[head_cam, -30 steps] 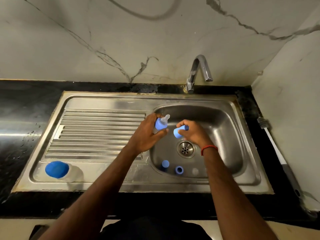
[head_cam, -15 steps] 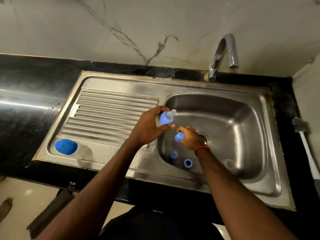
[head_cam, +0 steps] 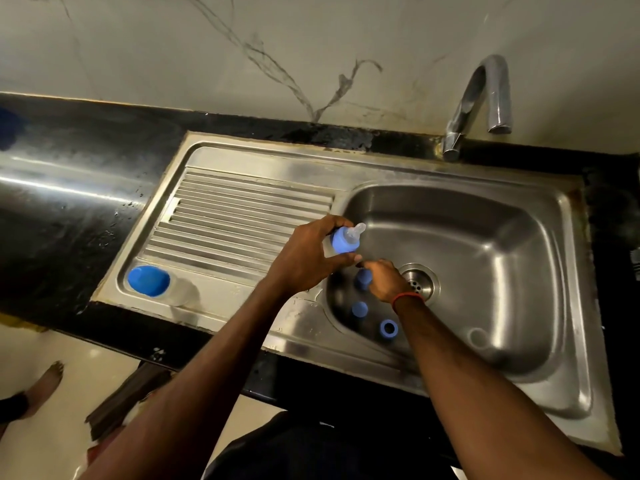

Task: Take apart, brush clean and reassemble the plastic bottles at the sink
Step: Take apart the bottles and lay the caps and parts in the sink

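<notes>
Bottle point(head_cam: 343, 241): blue collar, clear teat. Cap point(head_cam: 362, 278), loose cap point(head_cam: 359, 309), ring point(head_cam: 388, 329), tub lid point(head_cam: 149, 281): all blue. Sink point(head_cam: 433, 174): silver steel, ribbed drainer. Worktop point(head_cam: 69, 209): glossy black. Wall point(head_cam: 173, 46): white, grey veining. Wrist band point(head_cam: 408, 296): red.

**Q:** What is fitted to the arms?
**A:** Both forearms are bare up to the frame edge. A thin red thread band point(head_cam: 408, 297) circles the wrist directly behind the right hand point(head_cam: 382, 280).

**Q:** What covers the torso?
**A:** A dark, near-black fabric garment point(head_cam: 294, 448) shows at the lower edge, between the arms. Its cut and markings cannot be determined.

**Q:** Any footwear?
**A:** One bare foot point(head_cam: 45, 384) shows at lower left, with a dark cloth cuff point(head_cam: 10, 408) at the ankle.
</notes>
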Demonstrator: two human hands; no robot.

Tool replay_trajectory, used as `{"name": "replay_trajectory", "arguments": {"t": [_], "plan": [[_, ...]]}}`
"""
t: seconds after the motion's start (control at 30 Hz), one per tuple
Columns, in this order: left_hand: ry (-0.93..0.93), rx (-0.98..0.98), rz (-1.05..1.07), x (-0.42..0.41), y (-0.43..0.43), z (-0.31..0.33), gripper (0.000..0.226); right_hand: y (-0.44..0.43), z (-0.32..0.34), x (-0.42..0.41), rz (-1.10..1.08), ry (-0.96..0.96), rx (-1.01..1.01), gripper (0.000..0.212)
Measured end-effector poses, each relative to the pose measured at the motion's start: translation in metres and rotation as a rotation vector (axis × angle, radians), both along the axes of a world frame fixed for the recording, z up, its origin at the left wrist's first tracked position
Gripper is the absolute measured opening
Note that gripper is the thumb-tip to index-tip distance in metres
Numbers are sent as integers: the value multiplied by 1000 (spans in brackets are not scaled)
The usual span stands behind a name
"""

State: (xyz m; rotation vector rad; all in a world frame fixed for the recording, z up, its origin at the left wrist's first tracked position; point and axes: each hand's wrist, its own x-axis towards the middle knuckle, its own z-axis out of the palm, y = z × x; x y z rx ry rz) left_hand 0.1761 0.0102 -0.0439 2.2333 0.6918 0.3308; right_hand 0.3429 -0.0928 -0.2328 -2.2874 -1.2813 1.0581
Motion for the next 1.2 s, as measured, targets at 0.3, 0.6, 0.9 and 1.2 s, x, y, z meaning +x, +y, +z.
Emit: {"name": "replay_trajectory", "arguments": {"t": [0.3, 0.6, 0.9, 1.2], "plan": [[-6, -17, -4, 10, -8, -9, 49, -18, 43, 25, -170, -19, 180, 54], [-28, -18, -46, 16, -19, -8, 48, -34, 61, 50, -359, 56, 185, 44], [-30, -19, -44, 2, -9, -14, 49, -30, 13, 11, -57, -5, -42, 47], [-20, -23, -25, -12, -7, -12, 49, -12, 9, -16, -35, 37, 30, 42]]}}
